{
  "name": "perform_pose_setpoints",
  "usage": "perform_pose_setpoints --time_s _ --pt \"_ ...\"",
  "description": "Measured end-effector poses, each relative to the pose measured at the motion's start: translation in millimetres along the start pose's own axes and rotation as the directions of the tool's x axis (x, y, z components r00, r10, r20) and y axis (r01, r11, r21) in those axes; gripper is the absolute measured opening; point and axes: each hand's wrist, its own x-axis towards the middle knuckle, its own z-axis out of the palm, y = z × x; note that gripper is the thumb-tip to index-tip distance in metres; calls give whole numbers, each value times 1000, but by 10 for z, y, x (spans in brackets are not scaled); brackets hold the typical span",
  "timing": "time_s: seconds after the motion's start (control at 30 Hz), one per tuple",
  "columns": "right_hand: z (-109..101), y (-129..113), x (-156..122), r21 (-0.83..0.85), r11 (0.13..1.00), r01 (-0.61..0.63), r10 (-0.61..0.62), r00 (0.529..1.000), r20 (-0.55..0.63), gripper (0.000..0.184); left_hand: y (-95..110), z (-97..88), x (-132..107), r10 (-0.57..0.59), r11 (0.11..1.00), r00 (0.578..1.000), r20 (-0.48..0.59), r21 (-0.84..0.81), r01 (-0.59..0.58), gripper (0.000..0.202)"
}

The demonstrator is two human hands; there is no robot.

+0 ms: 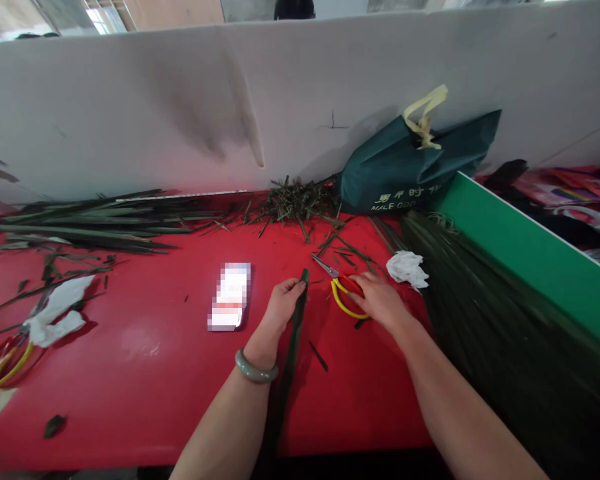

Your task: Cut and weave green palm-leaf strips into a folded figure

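A long dark green leaf strip (292, 350) runs from my left hand (284, 301) back toward the front edge of the table. The thumb and fingers of that hand pinch the strip close to its far end. My right hand (377, 299) is on a pair of scissors (339, 279) with yellow and red handles, its fingers at the red loop. The scissor blades point away to the upper left, clear of the strip. Between my arms lies a small leaf scrap (319, 357). A phone (231, 297) with a lit, blurred screen rests left of my left hand.
Behind are cut leaf strips (95, 223) and a heap of clippings (300, 200) along the white partition (180, 100). A dark green bag (395, 167), crumpled tissue (408, 269), a long leaf bundle (485, 333) and a green panel (530, 260) occupy the right. More scissors (10, 360) lie left.
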Motion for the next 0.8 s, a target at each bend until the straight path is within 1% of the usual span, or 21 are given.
perform_pose_setpoints --time_s 0.1,0.17,0.23,0.3,0.37,0.43,0.47,0.5,0.53,0.57,0.6,0.63,0.67,0.7,0.73,0.8 --pt "29 -43 -43 0 1000 9 -9 999 37 49 -7 -18 0 3 1000 1000 6 -25 -3 24" --pt "48 -58 -43 26 1000 -1 0 999 34 48 -26 -45 6 35 999 999 16 2 -35 24" --pt "55 -35 -31 69 998 -17 16 1000 14 44 -49 -73 19 67 997 998 18 39 -67 25" --pt "39 10 -14 120 992 -38 43 998 -47 39 -62 -87 35 89 995 996 6 46 -89 25" --pt "11 16 5 188 980 -57 89 983 -163 33 -61 -81 46 92 996 996 -15 18 -91 25" --pt "-2 -85 13 327 942 -69 155 957 -245 26 -46 -58 47 71 997 996 -49 -30 -73 25" --pt "8 -187 8 436 898 -61 176 958 -227 23 -37 -44 45 63 996 995 -71 -58 -68 25" --pt "30 -321 -6 575 815 -74 195 969 -152 21 -27 -31 43 62 994 994 -94 -85 -70 24" --pt "65 -479 -29 683 724 -98 158 987 -26 21 -19 -20 40 64 991 991 -117 -108 -77 24" --pt "109 -649 -60 756 645 -112 67 994 89 20 -12 -12 39 68 989 989 -134 -123 -85 24" --pt "156 -815 -95 800 590 -108 -26 988 153 19 -7 -10 39 75 987 986 -149 -132 -94 24" --pt "200 -964 -132 819 566 -91 -108 977 183 18 -2 -12 39 76 986 984 -159 -135 -98 24" --pt "236 -1083 -163 823 563 -71 -147 972 185 16 1 -19 41 76 986 983 -168 -137 -100 24" --pt "260 -1165 -184 820 568 -73 -156 968 195 12 4 -31 42 76 985 981 -177 -142 -102 25" --pt "270 -1207 -191 821 562 -101 -147 964 220 11 6 -44 42 74 982 980 -185 -157 -104 25" --pt "253 -1182 -161 837 509 -200 -70 960 272 12 12 -71 35 85 973 977 -194 -195 -123 29"
